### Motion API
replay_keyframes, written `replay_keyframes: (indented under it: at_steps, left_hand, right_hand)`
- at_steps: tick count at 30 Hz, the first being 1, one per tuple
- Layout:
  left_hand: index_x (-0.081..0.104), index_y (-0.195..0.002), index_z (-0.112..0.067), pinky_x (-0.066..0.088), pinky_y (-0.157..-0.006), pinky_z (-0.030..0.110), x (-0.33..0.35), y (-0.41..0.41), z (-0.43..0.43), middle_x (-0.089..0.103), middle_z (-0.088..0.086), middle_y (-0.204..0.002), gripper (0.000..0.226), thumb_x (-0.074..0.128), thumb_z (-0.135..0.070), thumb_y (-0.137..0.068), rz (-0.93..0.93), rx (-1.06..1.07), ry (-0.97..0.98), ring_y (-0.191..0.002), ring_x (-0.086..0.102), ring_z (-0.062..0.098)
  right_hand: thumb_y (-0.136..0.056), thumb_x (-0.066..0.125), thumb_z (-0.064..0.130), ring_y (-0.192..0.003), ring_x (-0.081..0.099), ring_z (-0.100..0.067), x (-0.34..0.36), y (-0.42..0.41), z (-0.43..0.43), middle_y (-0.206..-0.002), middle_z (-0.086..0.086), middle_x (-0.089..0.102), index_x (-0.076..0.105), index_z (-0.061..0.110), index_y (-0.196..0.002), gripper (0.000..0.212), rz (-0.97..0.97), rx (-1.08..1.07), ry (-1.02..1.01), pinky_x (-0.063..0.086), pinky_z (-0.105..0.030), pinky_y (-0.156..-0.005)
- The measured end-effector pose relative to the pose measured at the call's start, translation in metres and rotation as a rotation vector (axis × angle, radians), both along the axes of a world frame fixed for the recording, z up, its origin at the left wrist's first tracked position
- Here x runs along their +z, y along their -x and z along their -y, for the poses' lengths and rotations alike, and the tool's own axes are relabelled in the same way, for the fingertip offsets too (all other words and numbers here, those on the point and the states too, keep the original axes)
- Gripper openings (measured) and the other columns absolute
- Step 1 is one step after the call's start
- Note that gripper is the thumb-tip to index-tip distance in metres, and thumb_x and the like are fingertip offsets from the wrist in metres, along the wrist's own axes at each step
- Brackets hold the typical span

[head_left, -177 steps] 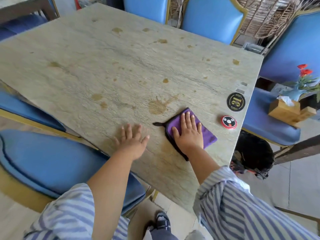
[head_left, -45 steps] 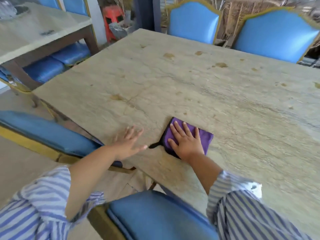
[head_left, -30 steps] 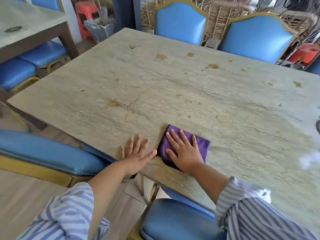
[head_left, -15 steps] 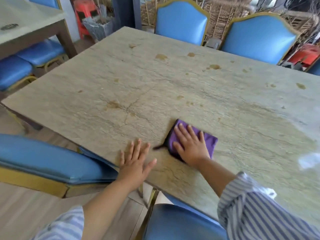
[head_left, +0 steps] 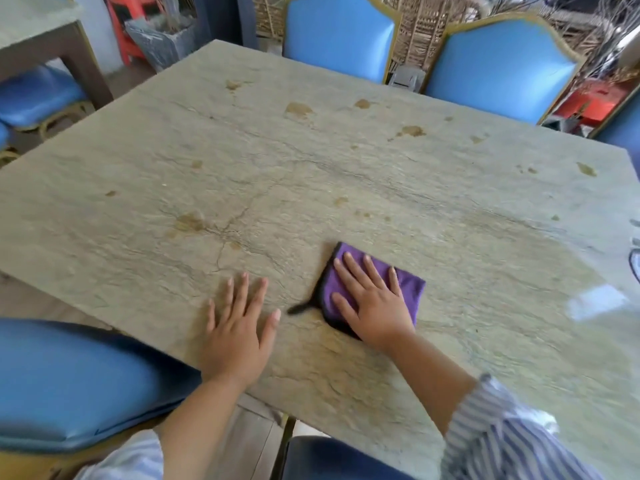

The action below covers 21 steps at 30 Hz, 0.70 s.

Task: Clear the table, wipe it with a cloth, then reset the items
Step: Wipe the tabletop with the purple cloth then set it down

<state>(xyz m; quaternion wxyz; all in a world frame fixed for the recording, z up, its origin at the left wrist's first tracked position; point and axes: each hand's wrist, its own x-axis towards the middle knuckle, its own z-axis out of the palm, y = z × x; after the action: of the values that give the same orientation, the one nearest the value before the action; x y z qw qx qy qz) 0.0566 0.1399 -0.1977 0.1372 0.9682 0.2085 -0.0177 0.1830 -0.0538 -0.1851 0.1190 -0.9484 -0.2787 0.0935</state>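
A folded purple cloth (head_left: 408,289) with a dark edge lies on the pale stone table (head_left: 311,188), near its front edge. My right hand (head_left: 372,301) presses flat on the cloth with fingers straight and spread. To its left, my left hand (head_left: 240,327) rests flat on the bare table top, fingers straight, a short gap from the cloth's dark tail. Brown stains dot the table surface further back.
Two blue chairs (head_left: 341,32) (head_left: 498,67) stand at the far side. Another blue chair (head_left: 79,382) sits at the near left and one seat (head_left: 332,459) below the front edge. A second table (head_left: 31,26) is at the far left. A dark round object (head_left: 635,261) peeks in at the right edge.
The cloth under my right hand has slid back to the right and a little away from the front edge. My left hand has shifted further onto the table top.
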Motion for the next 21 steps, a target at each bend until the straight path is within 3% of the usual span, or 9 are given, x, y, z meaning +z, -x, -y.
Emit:
replay_keyframes:
  at_steps: [2,6,8,11,13,15,18,21]
  left_hand:
    - [-0.011,-0.145,-0.038,-0.013,-0.118,0.041,0.0,0.0,0.0,-0.019,-0.007,-0.155,0.071,-0.012,-0.064,-0.079,0.004,-0.005,-0.007,-0.142,-0.023,0.013]
    - [-0.011,-0.145,-0.039,-0.015,-0.116,0.039,0.0,0.0,0.002,-0.02,-0.008,-0.155,0.07,-0.013,-0.065,-0.08,0.015,0.001,-0.005,-0.142,-0.024,0.013]
    - [-0.011,-0.145,-0.04,-0.016,-0.116,0.038,0.001,0.001,0.001,-0.021,-0.009,-0.155,0.07,-0.014,-0.065,-0.079,0.017,0.003,-0.001,-0.142,-0.024,0.012]
    - [-0.01,-0.145,-0.04,-0.017,-0.116,0.037,0.001,0.002,0.002,-0.019,-0.01,-0.155,0.075,-0.021,-0.068,-0.077,0.037,0.002,0.022,-0.142,-0.024,0.011]
    - [-0.004,-0.146,-0.039,-0.016,-0.116,0.036,-0.001,0.002,0.001,-0.013,-0.009,-0.156,0.079,-0.024,-0.069,-0.076,0.057,0.008,0.046,-0.143,-0.02,0.011]
    - [-0.001,-0.146,-0.039,-0.016,-0.116,0.035,-0.001,0.002,0.001,-0.01,-0.008,-0.157,0.078,-0.023,-0.068,-0.077,0.067,0.012,0.054,-0.144,-0.016,0.011]
    - [-0.008,-0.145,-0.041,-0.019,-0.115,0.035,0.0,0.002,0.001,-0.016,-0.008,-0.156,0.075,-0.025,-0.067,-0.077,0.052,0.002,0.037,-0.143,-0.022,0.012]
    - [-0.011,-0.145,-0.043,-0.02,-0.115,0.037,0.0,0.002,-0.001,-0.02,-0.009,-0.155,0.071,-0.025,-0.067,-0.079,0.052,0.005,0.023,-0.142,-0.025,0.011]
  right_hand:
    - [-0.08,0.01,0.068,-0.146,0.0,-0.01,0.005,0.001,0.036,-0.152,0.027,-0.002,0.005,0.048,-0.144,0.067,0.006,0.058,0.016,-0.002,-0.042,-0.117]
    - [-0.092,0.024,0.059,-0.146,-0.001,-0.016,0.0,-0.073,0.041,-0.157,0.015,0.002,0.007,0.04,-0.147,0.061,0.004,-0.371,0.064,-0.001,-0.05,-0.117]
    - [-0.094,0.024,0.053,-0.146,-0.003,-0.02,-0.002,-0.092,-0.008,-0.159,0.01,0.001,0.006,0.033,-0.149,0.06,-0.01,-0.434,0.051,-0.001,-0.055,-0.115]
    - [-0.094,0.024,0.051,-0.146,-0.005,-0.019,0.0,-0.058,-0.06,-0.158,0.011,0.0,0.006,0.033,-0.149,0.06,-0.012,-0.177,0.002,-0.004,-0.054,-0.115]
    - [-0.092,0.021,0.056,-0.146,-0.006,-0.015,0.001,-0.011,-0.051,-0.157,0.016,0.0,0.004,0.038,-0.148,0.061,0.001,0.029,-0.009,-0.007,-0.048,-0.116]
    - [-0.087,0.015,0.063,-0.145,-0.008,-0.01,0.001,0.009,-0.017,-0.155,0.021,-0.002,0.002,0.045,-0.146,0.063,0.022,0.057,-0.013,-0.007,-0.042,-0.116]
    - [-0.088,0.018,0.065,-0.145,-0.005,-0.008,-0.002,-0.042,0.013,-0.156,0.019,0.001,0.006,0.044,-0.146,0.063,0.038,-0.155,0.035,-0.001,-0.045,-0.117]
    - [-0.094,0.022,0.055,-0.146,-0.004,-0.017,-0.003,-0.111,-0.022,-0.158,0.012,0.0,0.005,0.035,-0.148,0.061,-0.01,-0.368,0.033,-0.003,-0.053,-0.116]
